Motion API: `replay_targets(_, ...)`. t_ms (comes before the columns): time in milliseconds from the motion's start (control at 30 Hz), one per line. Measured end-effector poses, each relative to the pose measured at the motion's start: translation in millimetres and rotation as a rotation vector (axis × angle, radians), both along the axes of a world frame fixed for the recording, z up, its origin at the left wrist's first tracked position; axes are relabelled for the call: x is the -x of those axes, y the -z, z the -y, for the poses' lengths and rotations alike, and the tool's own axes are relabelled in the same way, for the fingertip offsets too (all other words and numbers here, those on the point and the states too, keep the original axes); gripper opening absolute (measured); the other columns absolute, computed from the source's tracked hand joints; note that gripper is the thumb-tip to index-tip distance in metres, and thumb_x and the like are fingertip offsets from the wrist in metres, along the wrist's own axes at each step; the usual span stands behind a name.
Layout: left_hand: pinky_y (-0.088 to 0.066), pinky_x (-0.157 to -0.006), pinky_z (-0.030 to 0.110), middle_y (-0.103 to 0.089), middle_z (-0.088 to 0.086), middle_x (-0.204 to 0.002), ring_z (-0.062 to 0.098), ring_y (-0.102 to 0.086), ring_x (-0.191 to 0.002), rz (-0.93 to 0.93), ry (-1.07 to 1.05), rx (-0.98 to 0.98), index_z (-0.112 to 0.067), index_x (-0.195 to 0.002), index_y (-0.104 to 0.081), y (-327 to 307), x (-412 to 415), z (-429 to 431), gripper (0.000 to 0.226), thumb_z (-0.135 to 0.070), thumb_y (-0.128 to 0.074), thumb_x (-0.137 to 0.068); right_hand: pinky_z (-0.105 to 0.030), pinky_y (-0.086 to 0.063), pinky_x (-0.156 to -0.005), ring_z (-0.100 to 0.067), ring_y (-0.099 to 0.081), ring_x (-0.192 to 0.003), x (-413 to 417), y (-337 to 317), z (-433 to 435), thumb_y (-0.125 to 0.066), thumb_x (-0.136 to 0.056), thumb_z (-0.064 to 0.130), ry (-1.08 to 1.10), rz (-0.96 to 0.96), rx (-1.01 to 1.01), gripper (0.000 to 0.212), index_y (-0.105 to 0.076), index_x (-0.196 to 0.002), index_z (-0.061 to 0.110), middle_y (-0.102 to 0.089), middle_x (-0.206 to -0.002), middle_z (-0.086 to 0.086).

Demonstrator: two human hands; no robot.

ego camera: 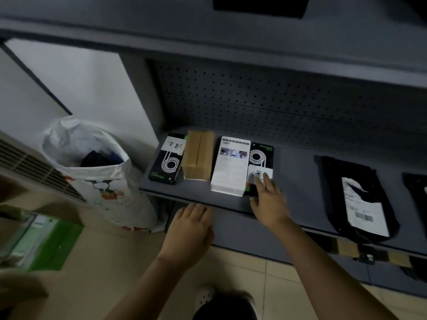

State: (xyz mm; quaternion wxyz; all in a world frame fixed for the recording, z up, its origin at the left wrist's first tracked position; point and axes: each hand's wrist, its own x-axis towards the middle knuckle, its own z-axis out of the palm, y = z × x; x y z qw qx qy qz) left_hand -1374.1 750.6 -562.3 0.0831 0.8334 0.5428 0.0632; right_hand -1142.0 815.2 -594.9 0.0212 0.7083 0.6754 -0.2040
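Fingers (266,181) of right grip (269,203) rest straight on black box (262,155)

Grey shelf (300,172), back panel (277,107) dotted all over. The left black box (166,165) shows white coil rings, and the right black box (262,155) has the same. Brown carton (198,158), white box (231,167), and a white sack (92,181) printed orange and green.
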Motion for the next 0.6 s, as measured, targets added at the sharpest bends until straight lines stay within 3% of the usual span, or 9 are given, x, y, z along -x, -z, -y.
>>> replay_targets(100, -0.052, -0.071, 0.036, -0.062, 0.005, -0.095, 0.026, -0.059, -0.084, 0.004, -0.003, 0.009, -0.015, -0.097, -0.066, 12, 4, 7, 0.028, -0.03, -0.051, -0.08, -0.041, -0.012, -0.119, -0.024, 0.006, -0.15, 3, 21, 5, -0.034, -0.103, 0.033, -0.034, 0.034, 0.048, 0.065, 0.0, -0.156, 0.018, 0.01, -0.163, -0.002)
replay_targets(167, -0.052, -0.07, 0.036, -0.061, 0.005, -0.094, 0.027, -0.059, -0.083, 0.005, -0.001, 0.024, -0.014, -0.098, -0.066, 18, 3, 11, 0.029, -0.03, -0.049, -0.081, -0.04, -0.009, -0.119, -0.022, 0.007, -0.15, 3, 27, 19, -0.033, -0.104, 0.032, -0.047, 0.038, 0.037, 0.064, -0.001, -0.156, 0.017, 0.008, -0.164, -0.002)
replay_targets(233, -0.052, -0.069, 0.035, -0.062, 0.005, -0.093, 0.026, -0.06, -0.082, 0.004, 0.0, 0.041, -0.014, -0.099, -0.066, 19, -1, 15, 0.031, -0.031, -0.047, -0.081, -0.042, -0.011, -0.118, -0.024, -0.002, -0.151, 1, 27, 36, -0.039, -0.102, 0.031, -0.058, 0.037, -0.011, 0.062, -0.013, -0.156, 0.016, -0.003, -0.164, -0.003)
replay_targets(333, -0.053, -0.069, 0.035, -0.063, 0.006, -0.091, 0.027, -0.061, -0.081, -0.003, 0.013, 0.055, -0.013, -0.097, -0.067, 16, -11, 14, 0.036, -0.032, -0.043, -0.079, -0.046, -0.027, -0.111, -0.033, -0.033, -0.139, 3, 23, 52, -0.057, -0.093, 0.032, -0.007, -0.014, -0.15, 0.052, -0.048, -0.14, 0.011, -0.036, -0.153, -0.012)
replay_targets(400, -0.052, -0.069, 0.035, -0.063, 0.006, -0.091, 0.027, -0.061, -0.081, 0.001, 0.019, 0.054, -0.014, -0.096, -0.067, 16, -18, 9, 0.036, -0.033, -0.043, -0.078, -0.046, -0.032, -0.106, -0.035, -0.04, -0.13, 8, 20, 48, -0.061, -0.089, 0.044, 0.082, 0.005, -0.19, 0.053, -0.055, -0.131, 0.011, -0.042, -0.144, -0.014)
replay_targets(500, -0.051, -0.069, 0.035, -0.062, 0.006, -0.09, 0.027, -0.06, -0.081, 0.006, 0.02, 0.045, -0.014, -0.097, -0.066, 22, -25, 5, 0.035, -0.033, -0.043, -0.078, -0.045, -0.034, -0.104, -0.037, -0.033, -0.129, 19, 21, 36, -0.063, -0.08, 0.062, 0.191, 0.04, -0.149, 0.075, -0.043, -0.137, 0.017, -0.032, -0.146, -0.017)
replay_targets(600, -0.05, -0.069, 0.034, -0.061, 0.005, -0.09, 0.025, -0.059, -0.081, 0.011, 0.023, 0.026, -0.014, -0.095, -0.066, 31, -27, 6, 0.034, -0.032, -0.043, -0.078, -0.041, -0.035, -0.102, -0.034, -0.029, -0.126, 26, 27, 31, -0.067, -0.079, 0.054, 0.217, 0.048, -0.137, 0.077, -0.035, -0.139, 0.02, -0.029, -0.144, -0.015)
